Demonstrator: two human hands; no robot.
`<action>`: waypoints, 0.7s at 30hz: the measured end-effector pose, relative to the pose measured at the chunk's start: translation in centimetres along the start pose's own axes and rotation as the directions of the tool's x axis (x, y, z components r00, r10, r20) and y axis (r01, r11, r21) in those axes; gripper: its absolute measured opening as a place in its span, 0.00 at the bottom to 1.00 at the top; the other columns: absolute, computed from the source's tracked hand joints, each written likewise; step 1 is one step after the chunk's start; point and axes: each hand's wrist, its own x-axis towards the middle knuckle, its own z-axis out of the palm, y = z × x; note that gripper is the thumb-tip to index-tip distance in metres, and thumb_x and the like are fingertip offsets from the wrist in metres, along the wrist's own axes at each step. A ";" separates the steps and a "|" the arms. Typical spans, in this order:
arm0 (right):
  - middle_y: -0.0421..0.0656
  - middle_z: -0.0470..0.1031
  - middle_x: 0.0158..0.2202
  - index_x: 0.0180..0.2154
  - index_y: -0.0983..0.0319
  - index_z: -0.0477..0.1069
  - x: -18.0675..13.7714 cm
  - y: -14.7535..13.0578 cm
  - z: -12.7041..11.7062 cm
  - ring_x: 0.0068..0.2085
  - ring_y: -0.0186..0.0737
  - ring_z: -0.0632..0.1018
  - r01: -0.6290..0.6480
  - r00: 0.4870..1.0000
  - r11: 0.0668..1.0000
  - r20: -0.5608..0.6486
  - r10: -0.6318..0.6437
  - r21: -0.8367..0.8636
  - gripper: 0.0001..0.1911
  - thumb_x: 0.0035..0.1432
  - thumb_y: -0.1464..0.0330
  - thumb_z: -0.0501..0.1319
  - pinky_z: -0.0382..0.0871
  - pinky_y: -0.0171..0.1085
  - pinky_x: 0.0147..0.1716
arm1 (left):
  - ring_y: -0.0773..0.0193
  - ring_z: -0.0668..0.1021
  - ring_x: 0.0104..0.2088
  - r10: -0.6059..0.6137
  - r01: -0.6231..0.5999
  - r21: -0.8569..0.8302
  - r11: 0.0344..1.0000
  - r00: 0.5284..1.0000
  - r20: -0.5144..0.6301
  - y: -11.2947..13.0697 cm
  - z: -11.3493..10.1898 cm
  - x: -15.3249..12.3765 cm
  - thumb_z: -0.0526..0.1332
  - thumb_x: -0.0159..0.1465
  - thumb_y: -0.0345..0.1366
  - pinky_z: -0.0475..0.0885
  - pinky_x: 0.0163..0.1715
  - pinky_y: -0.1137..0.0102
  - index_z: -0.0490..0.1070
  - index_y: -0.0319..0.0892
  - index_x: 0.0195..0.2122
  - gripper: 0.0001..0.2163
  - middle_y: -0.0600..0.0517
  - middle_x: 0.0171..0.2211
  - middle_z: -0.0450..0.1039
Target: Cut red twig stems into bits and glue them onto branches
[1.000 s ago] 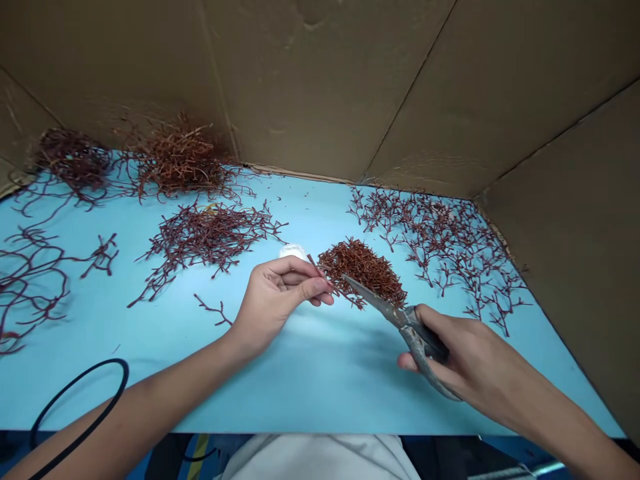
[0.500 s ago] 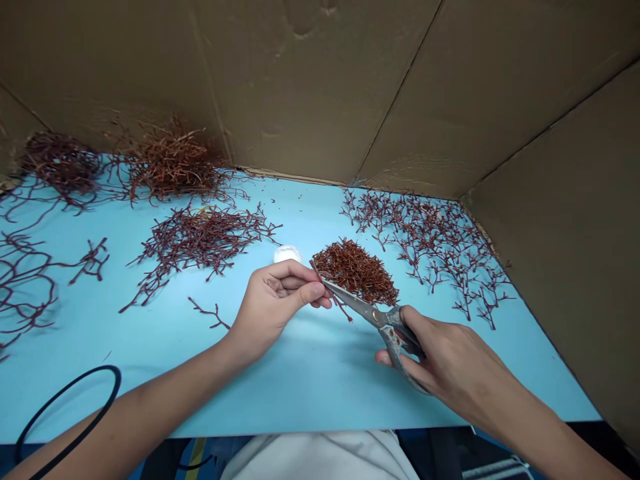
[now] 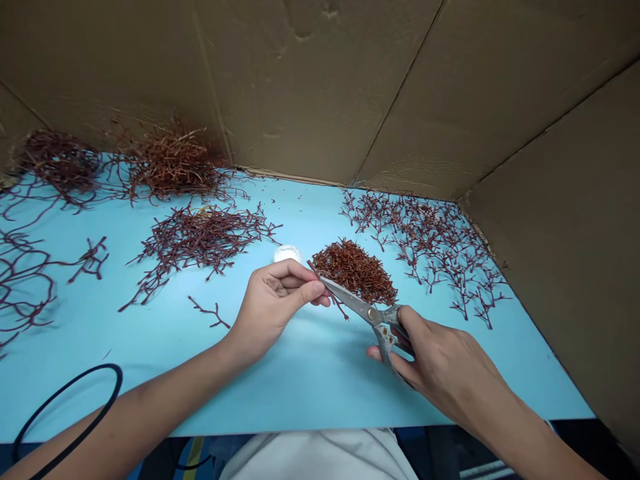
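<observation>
My left hand [image 3: 273, 303] pinches a small reddish-brown twig [image 3: 334, 303] between thumb and fingers above the blue table [image 3: 310, 373]. My right hand [image 3: 435, 363] grips the handles of grey metal scissors [image 3: 367, 312], whose blades reach left to the twig right beside my left fingertips. Just behind the blades lies a dense heap of short cut twig pieces [image 3: 356, 270]. A small white round object [image 3: 287, 253] sits behind my left hand.
Branching twigs are spread at the right [image 3: 430, 243]. More twig piles lie at centre left [image 3: 200, 237], back left [image 3: 167, 163] and far left [image 3: 57, 163]. A single loose twig [image 3: 210, 311] lies near my left wrist. Cardboard walls [image 3: 320, 87] enclose the table. A black cable [image 3: 65, 407] loops at the front left.
My right hand has brought the scissors leftward, from beside the cut heap up to the twig in my left fingers. My left hand has hardly moved.
</observation>
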 end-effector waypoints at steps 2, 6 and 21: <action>0.34 0.68 0.19 0.35 0.56 0.58 0.0 -0.1 0.1 0.15 0.38 0.72 -0.002 1.000 1.000 -0.016 0.002 -0.022 0.24 0.77 0.47 0.41 0.52 0.37 0.16 | 0.65 0.86 0.28 0.002 -0.002 -0.001 1.000 1.000 -0.006 0.0 0.0 0.0 0.73 0.61 0.30 0.81 0.34 0.74 0.76 0.39 0.30 0.07 0.52 0.26 0.83; 0.34 0.68 0.19 0.35 0.56 0.58 0.0 -0.3 0.2 0.15 0.38 0.72 -0.010 1.000 0.999 -0.025 0.009 -0.035 0.25 0.77 0.47 0.41 0.52 0.37 0.16 | 0.66 0.86 0.29 0.008 -0.009 -0.018 1.000 1.000 -0.007 -0.1 0.0 0.0 0.73 0.60 0.29 0.81 0.35 0.75 0.77 0.40 0.30 0.06 0.52 0.26 0.83; 0.37 0.72 0.20 0.35 0.56 0.57 0.2 -0.7 0.3 0.15 0.37 0.73 -0.002 0.999 0.999 -0.035 0.000 -0.035 0.25 0.78 0.48 0.40 0.53 0.36 0.15 | 0.65 0.86 0.28 0.037 -0.037 -0.017 0.999 0.999 -0.012 -0.1 -0.1 0.1 0.74 0.58 0.27 0.83 0.34 0.74 0.78 0.40 0.29 0.06 0.53 0.27 0.84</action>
